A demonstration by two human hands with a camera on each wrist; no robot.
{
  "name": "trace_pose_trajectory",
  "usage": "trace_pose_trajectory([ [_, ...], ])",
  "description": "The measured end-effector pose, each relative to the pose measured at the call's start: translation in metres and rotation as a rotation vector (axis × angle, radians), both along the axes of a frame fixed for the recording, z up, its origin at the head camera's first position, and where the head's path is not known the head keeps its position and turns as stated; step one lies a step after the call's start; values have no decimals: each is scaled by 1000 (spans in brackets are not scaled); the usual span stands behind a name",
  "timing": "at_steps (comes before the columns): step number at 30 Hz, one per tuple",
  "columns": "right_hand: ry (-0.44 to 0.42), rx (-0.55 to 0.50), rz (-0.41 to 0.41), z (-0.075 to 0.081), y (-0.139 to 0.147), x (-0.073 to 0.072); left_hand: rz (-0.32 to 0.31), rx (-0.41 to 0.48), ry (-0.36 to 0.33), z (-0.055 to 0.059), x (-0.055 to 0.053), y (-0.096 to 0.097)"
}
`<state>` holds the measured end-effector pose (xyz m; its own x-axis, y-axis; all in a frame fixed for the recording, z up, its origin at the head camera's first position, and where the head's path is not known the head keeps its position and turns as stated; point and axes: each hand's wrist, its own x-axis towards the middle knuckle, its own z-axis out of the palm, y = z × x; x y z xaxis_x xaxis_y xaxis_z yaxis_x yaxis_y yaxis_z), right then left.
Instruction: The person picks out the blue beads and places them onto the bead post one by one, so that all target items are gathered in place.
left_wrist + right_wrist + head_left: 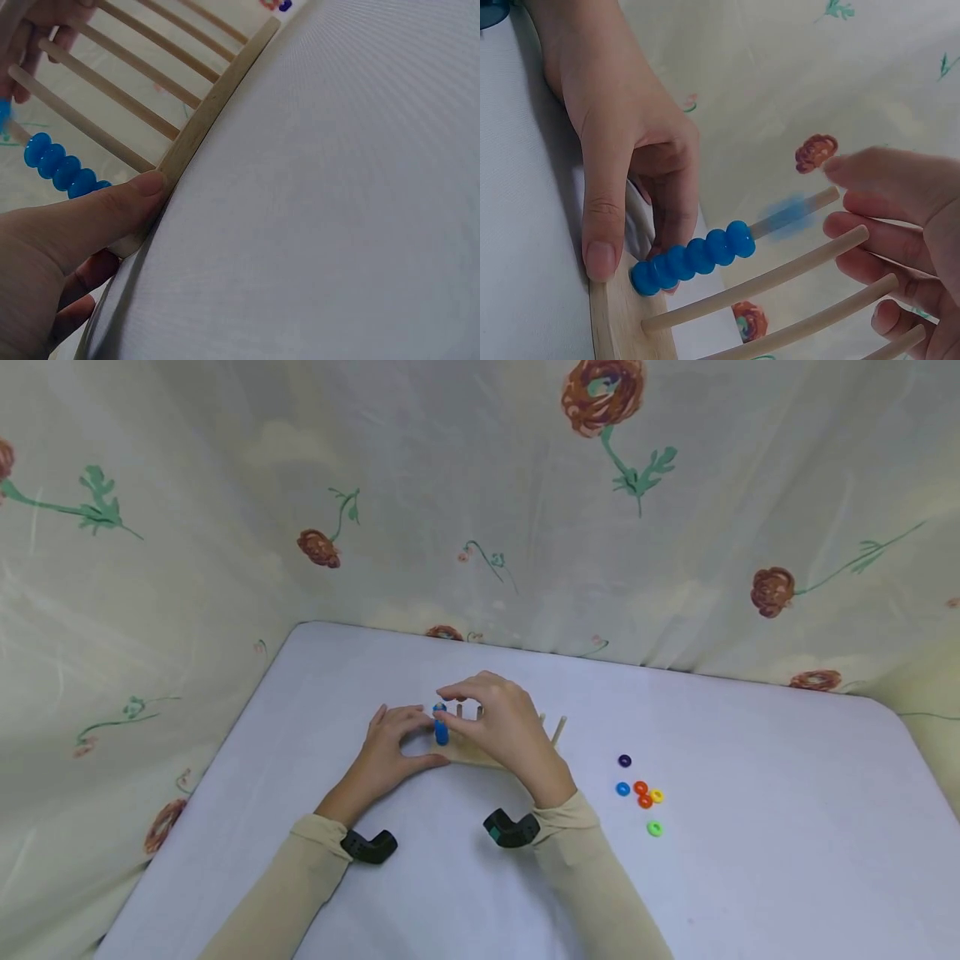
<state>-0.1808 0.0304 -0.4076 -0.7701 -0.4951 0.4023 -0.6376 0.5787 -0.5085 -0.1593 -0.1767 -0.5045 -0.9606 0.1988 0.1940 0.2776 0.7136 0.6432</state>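
Note:
A wooden peg stand [474, 755] with a row of upright pegs is on the table. My left hand [392, 745] grips one end of its base, thumb on the near side, as the left wrist view shows on the base [217, 101]. Several blue rings [697, 259] are stacked on the end peg beside that hand. Higher on the same peg, a blurred blue ring [787, 216] is apart from the stack. My right hand [504, 717] is at the peg's top, its thumb and fingertips apart with nothing between them.
Loose rings lie on the table right of the stand: a dark purple ring [625, 761], a blue ring [623, 789], two orange rings [641, 787], a yellow ring [657, 796] and a green ring [655, 828]. A flowered curtain [480, 510] hangs behind the table.

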Motion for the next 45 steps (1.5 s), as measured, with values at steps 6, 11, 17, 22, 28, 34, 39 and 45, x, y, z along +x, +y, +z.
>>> trace_pose_trajectory([
  [6, 18, -23, -2, 0, 0, 0, -1, 8, 2, 1, 0, 0],
  [11, 17, -21, -3, 1, 0, 0, 3, 7, 2, 1, 1, 0],
  [17, 14, -24, -1, 0, 1, 0, 8, 6, 0, 1, 1, 0],
  [22, 18, -42, 8, 2, 1, 0, 10, 0, -4, 2, 1, 1],
  [28, 15, -62, 14, 6, 5, 1, 4, -3, 7, 2, 1, 1],
  [34, 10, -81, -10, 9, 17, 0, 6, 6, -1, 1, 2, 1],
  [39, 29, -129, -24, 14, 29, -2, 3, 10, -3, 0, 2, 1],
  [45, -4, -136, -63, 17, 44, -2, 5, 6, 1, 0, 0, -1],
])
